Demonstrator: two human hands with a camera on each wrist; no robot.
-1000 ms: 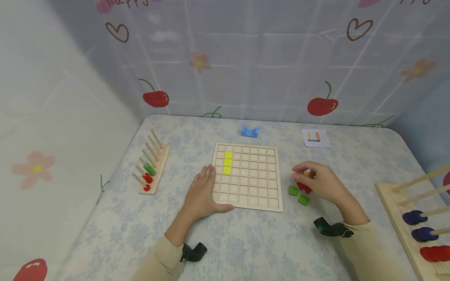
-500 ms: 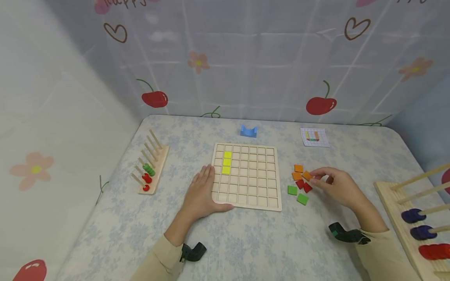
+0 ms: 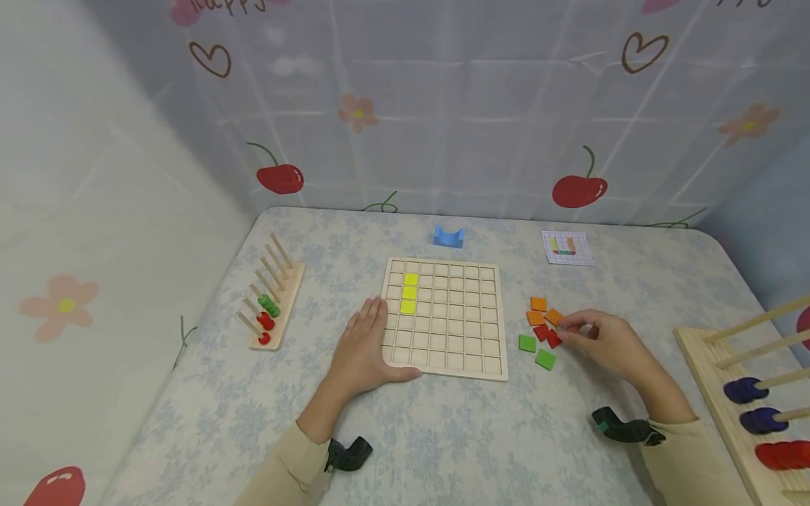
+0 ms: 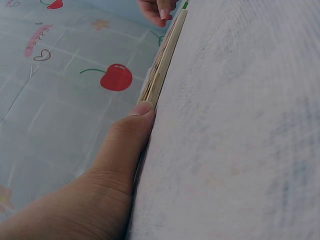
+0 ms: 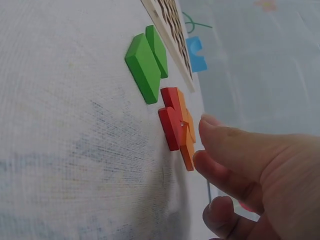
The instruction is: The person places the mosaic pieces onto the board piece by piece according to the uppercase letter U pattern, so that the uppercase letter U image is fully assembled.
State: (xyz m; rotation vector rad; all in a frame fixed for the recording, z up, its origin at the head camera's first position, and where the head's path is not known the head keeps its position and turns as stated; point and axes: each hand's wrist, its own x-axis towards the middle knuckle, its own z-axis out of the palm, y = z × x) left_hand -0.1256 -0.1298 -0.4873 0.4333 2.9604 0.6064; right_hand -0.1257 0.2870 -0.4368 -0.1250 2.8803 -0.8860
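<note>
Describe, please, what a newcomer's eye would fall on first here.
Probably the square pale-wood grid board in the middle, where three yellow square tiles form one column. Next, likely the loose orange, red and green tiles to its right, near the person's right hand.

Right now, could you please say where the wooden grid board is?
In the head view, the wooden grid board lies between the left hand, at its left edge, and the green tiles to its right.

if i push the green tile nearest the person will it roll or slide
The green tile would probably slide, not roll: it is square and lies flat. Its thick, straight edges suggest stiffness; being small, it's likely light.
</note>
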